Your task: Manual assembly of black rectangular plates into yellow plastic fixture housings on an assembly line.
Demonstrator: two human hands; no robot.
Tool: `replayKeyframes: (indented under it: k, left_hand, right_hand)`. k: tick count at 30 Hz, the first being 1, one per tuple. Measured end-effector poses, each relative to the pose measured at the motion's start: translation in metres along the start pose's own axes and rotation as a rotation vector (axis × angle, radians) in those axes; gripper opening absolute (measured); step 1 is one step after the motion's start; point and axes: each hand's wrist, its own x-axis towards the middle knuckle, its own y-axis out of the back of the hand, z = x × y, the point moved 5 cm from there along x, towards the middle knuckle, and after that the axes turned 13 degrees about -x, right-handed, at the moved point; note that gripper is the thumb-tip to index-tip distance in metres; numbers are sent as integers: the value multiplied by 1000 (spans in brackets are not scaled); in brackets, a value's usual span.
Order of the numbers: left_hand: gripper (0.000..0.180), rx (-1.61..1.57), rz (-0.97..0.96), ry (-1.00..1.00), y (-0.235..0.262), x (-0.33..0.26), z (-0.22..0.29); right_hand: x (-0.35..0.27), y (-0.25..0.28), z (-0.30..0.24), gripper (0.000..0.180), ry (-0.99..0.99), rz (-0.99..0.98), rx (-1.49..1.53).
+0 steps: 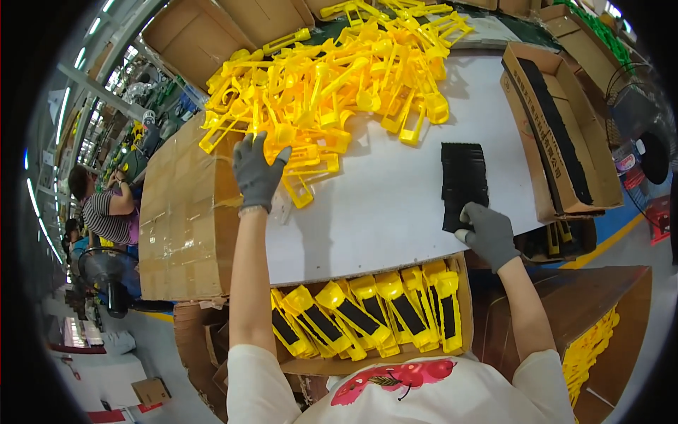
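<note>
My left hand [260, 173], in a grey glove, reaches to the near edge of a heap of yellow plastic frames [332, 81]. Its fingers are stretched out with the thumb apart, touching or just over the nearest pieces; the fingertips partly blend into the heap. My right hand [489, 233], gloved alike, is at the near end of an overlapping row of thin black strips [463, 173]. Thumb and forefinger close on the last strip there; the other fingers are curled under.
Below the table edge, a carton holds yellow frames with black strips [406, 311] in them. An open carton [530, 134] with a black strip stack stands right. A taped carton [183, 212] is left, near a fan [113, 275]. Another person [106, 208] works far left.
</note>
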Motion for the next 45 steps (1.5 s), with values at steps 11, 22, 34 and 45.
replayKeyframes:
  k: [11, 22, 34, 45]
  left_hand:
    - [72, -244, -517, 171, -59, -3, 48]
    - [53, -430, -504, -94, 21, -99, 93]
    - [56, -199, -608, -1190, 26, -105, 139]
    - [48, -350, -588, -1006, 16, -97, 148]
  right_hand:
    - [-6, -4, 5, 29, 29, 70, 127]
    - [-3, 13, 11, 27, -37, 158, 306]
    - [-62, 26, 17, 21, -373, 270, 977]
    - [-88, 12, 16, 17, -496, 199, 1142]
